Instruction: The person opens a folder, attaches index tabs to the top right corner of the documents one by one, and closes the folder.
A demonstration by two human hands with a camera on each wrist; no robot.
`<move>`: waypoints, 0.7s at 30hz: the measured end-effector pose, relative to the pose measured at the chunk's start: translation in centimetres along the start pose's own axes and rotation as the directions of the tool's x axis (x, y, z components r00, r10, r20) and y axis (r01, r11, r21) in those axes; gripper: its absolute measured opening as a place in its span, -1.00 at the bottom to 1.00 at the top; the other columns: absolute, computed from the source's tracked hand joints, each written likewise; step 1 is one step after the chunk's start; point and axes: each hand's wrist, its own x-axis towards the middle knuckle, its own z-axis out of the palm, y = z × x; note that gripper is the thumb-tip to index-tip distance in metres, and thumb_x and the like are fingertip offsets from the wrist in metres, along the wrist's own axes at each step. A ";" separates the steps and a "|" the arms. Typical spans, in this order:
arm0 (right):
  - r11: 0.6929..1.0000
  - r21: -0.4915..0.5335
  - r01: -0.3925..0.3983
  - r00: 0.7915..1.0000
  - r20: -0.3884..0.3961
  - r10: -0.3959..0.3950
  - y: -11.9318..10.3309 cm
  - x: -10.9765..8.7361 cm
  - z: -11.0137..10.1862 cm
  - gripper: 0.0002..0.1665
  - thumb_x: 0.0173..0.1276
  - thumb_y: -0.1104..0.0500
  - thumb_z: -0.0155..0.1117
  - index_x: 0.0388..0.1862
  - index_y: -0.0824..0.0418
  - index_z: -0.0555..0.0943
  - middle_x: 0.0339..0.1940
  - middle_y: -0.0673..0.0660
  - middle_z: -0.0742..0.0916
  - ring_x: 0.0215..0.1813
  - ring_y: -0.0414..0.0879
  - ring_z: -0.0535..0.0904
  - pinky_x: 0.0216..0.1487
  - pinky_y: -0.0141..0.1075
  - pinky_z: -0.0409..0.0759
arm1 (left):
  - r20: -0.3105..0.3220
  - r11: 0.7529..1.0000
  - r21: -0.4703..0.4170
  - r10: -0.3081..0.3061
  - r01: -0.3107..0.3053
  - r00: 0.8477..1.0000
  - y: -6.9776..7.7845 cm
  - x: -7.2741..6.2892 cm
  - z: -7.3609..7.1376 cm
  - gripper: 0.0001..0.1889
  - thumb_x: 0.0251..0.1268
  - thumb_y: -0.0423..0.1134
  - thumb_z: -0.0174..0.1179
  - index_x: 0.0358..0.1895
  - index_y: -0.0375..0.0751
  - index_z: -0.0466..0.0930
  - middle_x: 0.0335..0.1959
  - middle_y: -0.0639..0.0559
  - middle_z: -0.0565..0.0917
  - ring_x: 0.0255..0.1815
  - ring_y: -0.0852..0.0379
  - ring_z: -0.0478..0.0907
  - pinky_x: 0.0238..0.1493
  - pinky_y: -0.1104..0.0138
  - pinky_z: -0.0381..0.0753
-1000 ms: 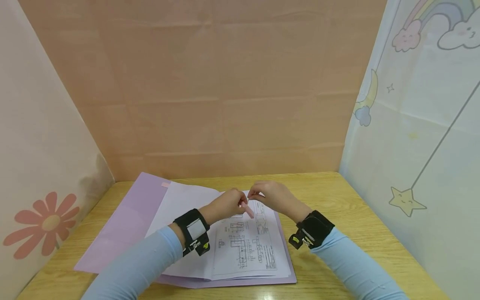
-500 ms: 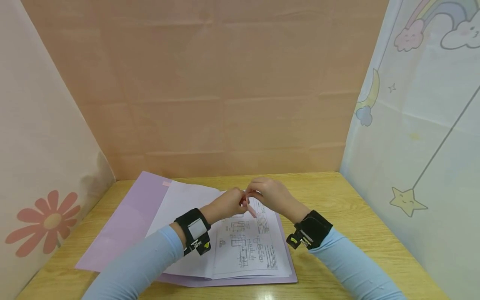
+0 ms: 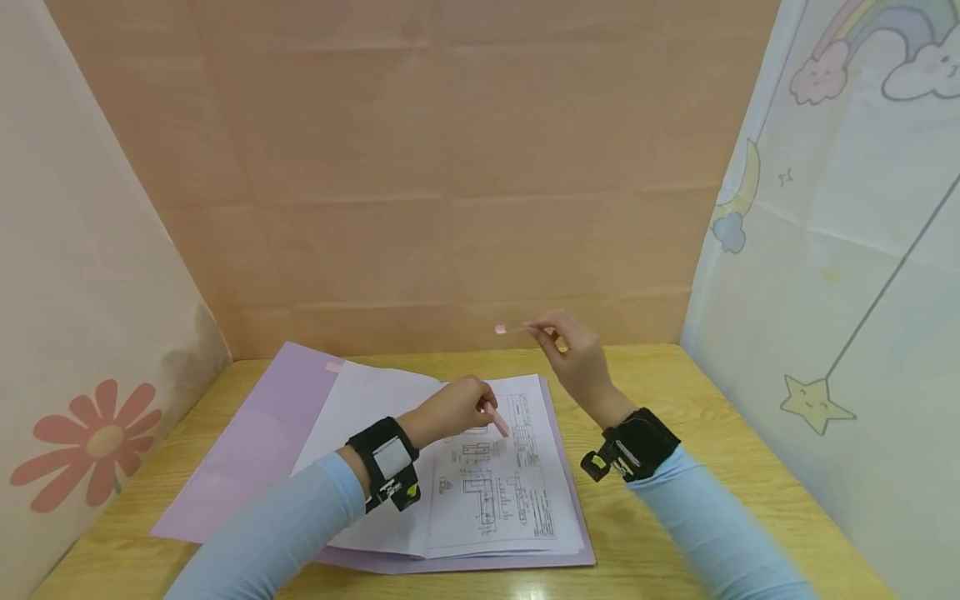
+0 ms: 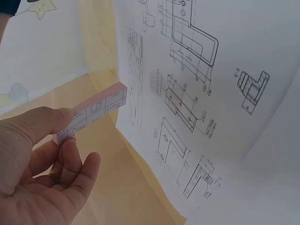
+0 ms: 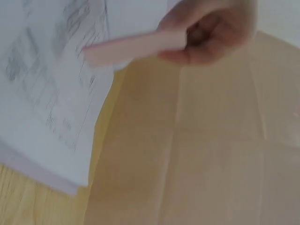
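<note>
The step in hand looks to be taking a single pink strip (image 3: 501, 329) from a pink pad (image 3: 497, 421), and the two are well apart. The left hand (image 3: 453, 408) pinches the pad between thumb and fingers, above the drawing sheet (image 3: 450, 525). The right hand (image 3: 576, 358), raised higher, pinches the strip by one end, its free end pointing toward the left hand's side. Whatever comes next probably calls for a light grip and steady aim, so the loose end neither curls nor catches.

The purple folder (image 3: 247, 442) lies open on the tabletop (image 3: 637, 375), below and left of both hands. Part of the drawing sheet is hidden behind the left hand; the right-wrist view is blurred, and whether the strip is paper or film is unclear.
</note>
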 end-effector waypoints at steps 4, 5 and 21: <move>0.989 -0.117 -0.089 0.996 -0.030 0.086 2.5 -0.4 -1.2 -0.78 0.17 0.41 0.38 -0.19 0.32 0.62 -0.31 0.19 0.72 -0.37 -0.03 0.62 -0.37 -0.23 0.60 | -0.007 0.999 -0.019 -0.026 0.026 1.000 0.3 0.1 -0.1 -0.90 0.18 -0.27 0.35 -0.26 -0.16 0.68 -0.38 0.07 0.57 -0.34 0.14 0.49 -0.37 0.46 0.48; 0.981 -0.156 -0.113 0.994 -0.028 0.110 3.2 -0.7 -1.6 -0.81 0.20 0.39 0.37 -0.19 0.32 0.62 -0.31 0.20 0.72 -0.38 -0.02 0.62 -0.38 -0.21 0.60 | -0.009 0.999 -0.020 -0.029 0.029 1.000 0.3 0.2 -0.1 -0.90 0.18 -0.28 0.35 -0.26 -0.16 0.67 -0.38 0.06 0.57 -0.33 0.14 0.49 -0.36 0.46 0.48; 0.806 -0.496 -0.323 0.865 0.191 0.464 11.8 -7.6 -6.8 -0.89 0.26 0.27 0.35 -0.29 0.32 0.65 -0.38 0.26 0.73 -0.47 0.09 0.63 -0.51 -0.11 0.55 | -0.018 1.000 0.017 0.006 -0.006 1.000 -0.2 0.3 0.1 -0.94 0.18 -0.30 0.34 -0.31 -0.18 0.67 -0.39 0.06 0.56 -0.35 0.15 0.47 -0.39 0.46 0.43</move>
